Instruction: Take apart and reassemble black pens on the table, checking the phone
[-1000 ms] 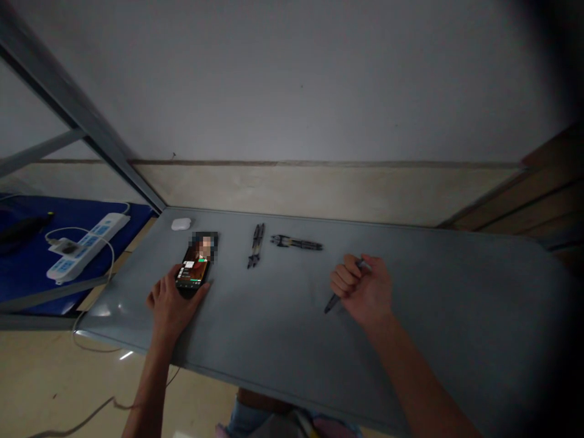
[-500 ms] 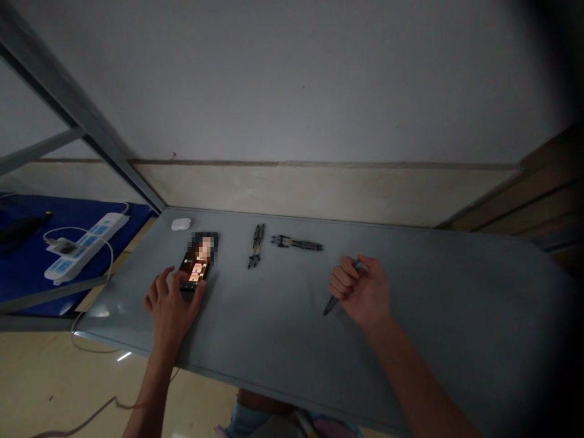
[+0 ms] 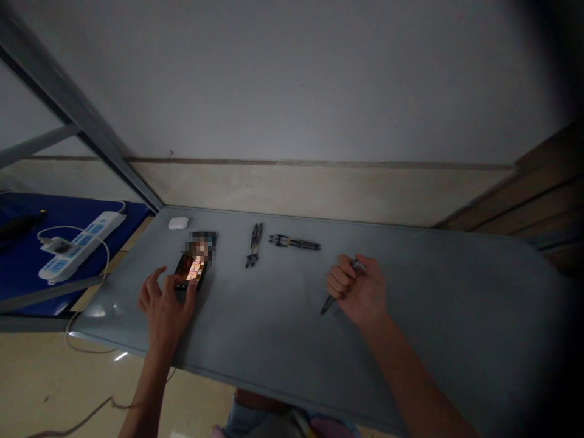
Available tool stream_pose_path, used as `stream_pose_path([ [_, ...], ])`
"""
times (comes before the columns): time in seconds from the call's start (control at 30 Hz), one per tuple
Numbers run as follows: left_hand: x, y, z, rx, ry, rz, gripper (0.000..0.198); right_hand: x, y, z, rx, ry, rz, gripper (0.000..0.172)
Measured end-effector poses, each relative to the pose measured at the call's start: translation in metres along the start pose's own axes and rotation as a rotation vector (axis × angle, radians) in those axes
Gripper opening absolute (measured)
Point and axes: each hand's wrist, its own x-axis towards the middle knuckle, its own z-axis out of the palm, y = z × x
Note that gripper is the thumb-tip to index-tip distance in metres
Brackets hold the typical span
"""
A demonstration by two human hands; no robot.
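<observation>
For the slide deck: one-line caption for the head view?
Left hand touching a phone, right hand gripping a pen, on a grey table.

Dim, flat indoor light leaves the scene murky; a phone screen point(image 3: 189, 271) glows brightest, partly pixelated. Glare streaks the desk point(image 3: 95, 310) near its left corner, a small glint marks the floor point(image 3: 121, 356), and wide-angle distortion bends edges as dark vignetting swallows the right corners.

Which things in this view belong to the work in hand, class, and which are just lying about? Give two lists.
In use: smartphone under the left hand; black pen gripped in the right hand.

Lying about: white earbud case; pair of pens; single pen; white power strip.
</observation>
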Motion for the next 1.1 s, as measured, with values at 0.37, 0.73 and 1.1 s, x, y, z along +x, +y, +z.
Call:
stream_pose_path([
  [0.37, 0.0012, 0.0018, 0.0034, -0.004, -0.071, 0.045, 0.044, -0.0008, -0.0012, -0.0004, 0.031, 0.024, -0.024, 0.041],
  [0.73, 0.0016, -0.0042, 0.0021, -0.080, 0.030, 0.044, 0.032, -0.0020, -0.0004, 0.0034, 0.018, 0.039, 0.002, 0.041],
  [1.1, 0.0014, -0.0007, 0.0045, -0.012, -0.061, 0.064, 0.043, -0.0017, 0.0005, 0.0032, -0.002, 0.017, 0.018, 0.042],
])
